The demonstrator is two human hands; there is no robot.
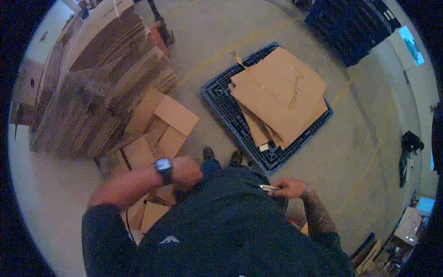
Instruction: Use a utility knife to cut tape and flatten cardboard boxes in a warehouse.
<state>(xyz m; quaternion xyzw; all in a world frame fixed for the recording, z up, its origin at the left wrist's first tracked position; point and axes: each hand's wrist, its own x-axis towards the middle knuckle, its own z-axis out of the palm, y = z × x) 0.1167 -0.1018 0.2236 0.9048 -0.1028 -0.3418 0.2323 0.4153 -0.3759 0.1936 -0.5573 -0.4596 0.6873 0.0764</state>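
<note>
My left hand [187, 172], with a watch [164, 167] on its wrist, is at the front of my dark shirt near my waist. Motion blurs it and its fingers are hidden. On the other side, my right hand [290, 188] is closed on a utility knife [268, 187], a slim pale tool whose shiny tip points toward my body. Opened cardboard boxes [177, 115] lie on the floor beyond my left hand. Ahead to the right, flattened cardboard sheets [281, 87] are piled unevenly on a dark plastic pallet [217, 99].
Tall stacks of flattened cardboard [92, 87] stand at the left. A dark stack [353, 32], perhaps pallets, is at the far right. Yellow lines cross the concrete floor [205, 44]. Cluttered boxes [408, 226] line the right edge. My shoes [236, 158] are close to the pallet's near corner.
</note>
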